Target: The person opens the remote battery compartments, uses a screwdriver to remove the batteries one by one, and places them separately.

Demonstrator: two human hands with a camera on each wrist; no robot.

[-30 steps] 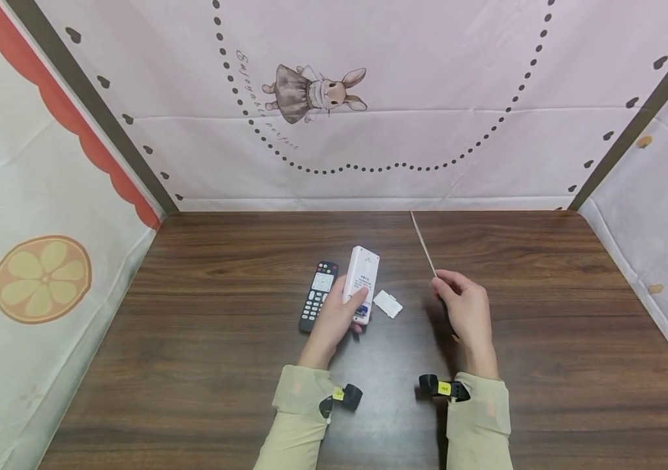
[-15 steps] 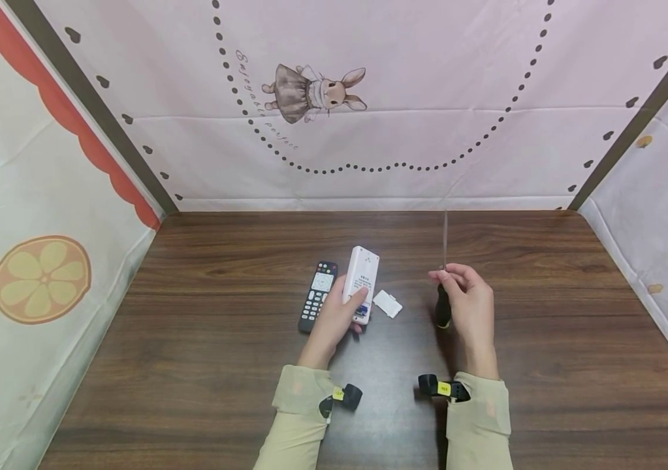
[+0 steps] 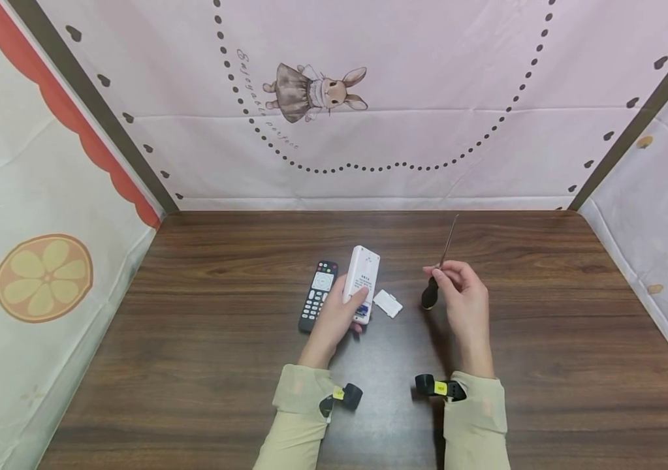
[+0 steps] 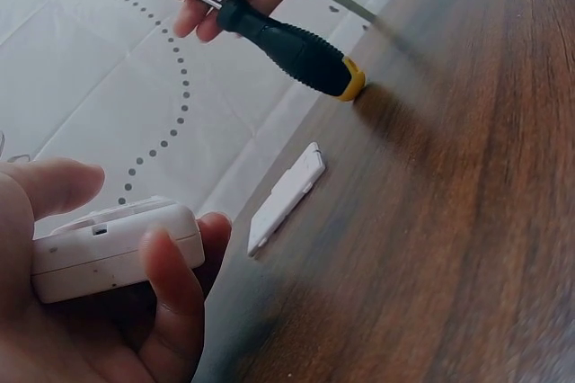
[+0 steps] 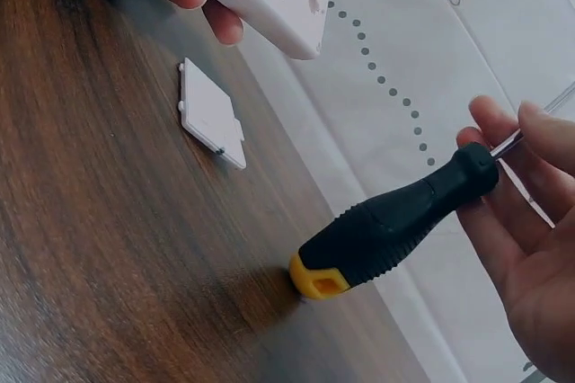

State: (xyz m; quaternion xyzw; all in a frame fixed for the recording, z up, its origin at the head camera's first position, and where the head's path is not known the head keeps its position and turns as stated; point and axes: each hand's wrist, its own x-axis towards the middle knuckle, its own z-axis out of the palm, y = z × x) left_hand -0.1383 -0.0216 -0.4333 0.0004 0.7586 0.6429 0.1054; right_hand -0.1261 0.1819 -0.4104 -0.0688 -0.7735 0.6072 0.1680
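Observation:
My left hand grips a white remote control, its back turned up and its battery compartment uncovered. Something blue shows inside that compartment. A white battery cover lies on the table just right of the remote. My right hand pinches a screwdriver by its metal shaft, near the handle. The black handle with its yellow end points down toward the table, and the shaft tip points up and away. In the left wrist view, the handle's yellow end is right at the tabletop.
A black remote control with white buttons lies face up, partly behind my left hand. The wooden table ends at a printed cloth wall at the back, with more cloth at both sides.
The screwdriver has swung round in my right hand: its shaft tip has gone from leaning left to leaning right, and its handle has come out to the left. The left hand stays put.

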